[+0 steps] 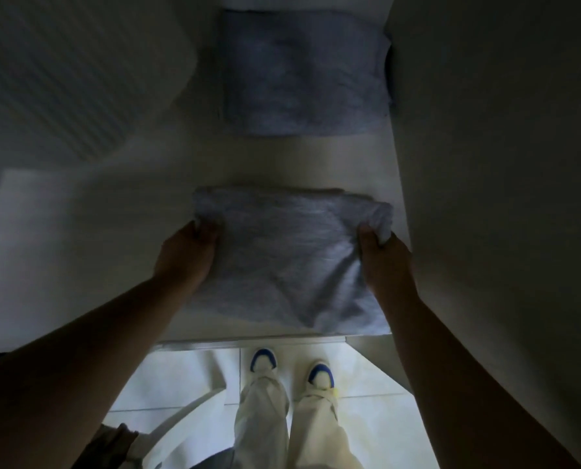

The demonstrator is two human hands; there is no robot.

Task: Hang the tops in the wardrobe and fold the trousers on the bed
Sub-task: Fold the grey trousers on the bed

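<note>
you are looking straight down into a dim wardrobe, and both of your hands are on a folded grey garment (289,255) that lies on the pale wardrobe shelf (147,204), close to its front edge. your left hand (187,255) is at the garment's left side; its fingers (202,228) curl over the cloth there, with the tips lost in the fabric and the blur, so you grip that edge. your right hand (385,262) is at the right side, and its fingers (370,236) pinch up a bunch of cloth near the far right corner, where the fabric puckers. whether this piece is trousers or a top cannot be told in this light. further back on the same shelf, well apart from the piece you hold, lies a second folded cloth (304,76), darker and bluish, squared off and touching the wall on the right. a plain side panel (485,130) rises at the right, just beside your right hand. at the upper left a ribbed or striped white surface (62,79) slants across the corner, too blurred to name. below the shelf edge the bright tiled floor (366,367) shows, with your two white shoes with blue toes (263,358) and your pale trouser legs (262,418) standing right up against the shelf front.
</note>
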